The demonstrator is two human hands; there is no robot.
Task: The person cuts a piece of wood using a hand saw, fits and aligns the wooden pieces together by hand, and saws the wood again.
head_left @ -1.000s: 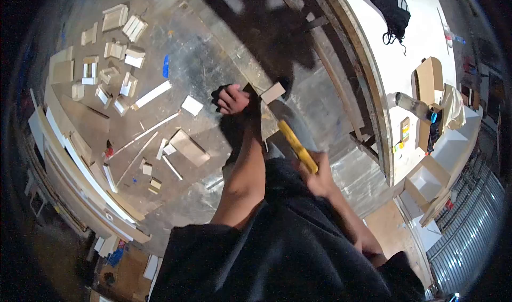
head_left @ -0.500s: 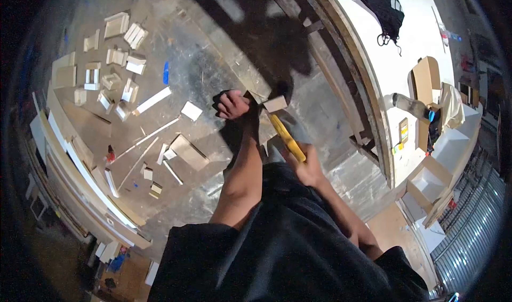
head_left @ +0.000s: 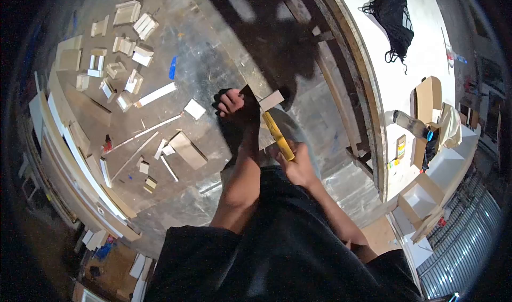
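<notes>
Block (head_left: 272, 100) of pale wood sits just beyond the end of a yellow tool (head_left: 278, 136) gripped by the person's right hand (head_left: 298, 166). Left of the block, the left hand (head_left: 231, 102) is curled closed, its hold unclear. Small wooden pieces (head_left: 127, 14) lie well left of the block.

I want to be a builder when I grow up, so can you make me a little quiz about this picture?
1. Which hand grips the yellow tool?
2. True or false: the black cloth lies on the floor.
3. What colour is the cap on the bottle? A red, B blue, C green.

Key:
1. The right hand.
2. False; it lies on the white table.
3. B.
</notes>
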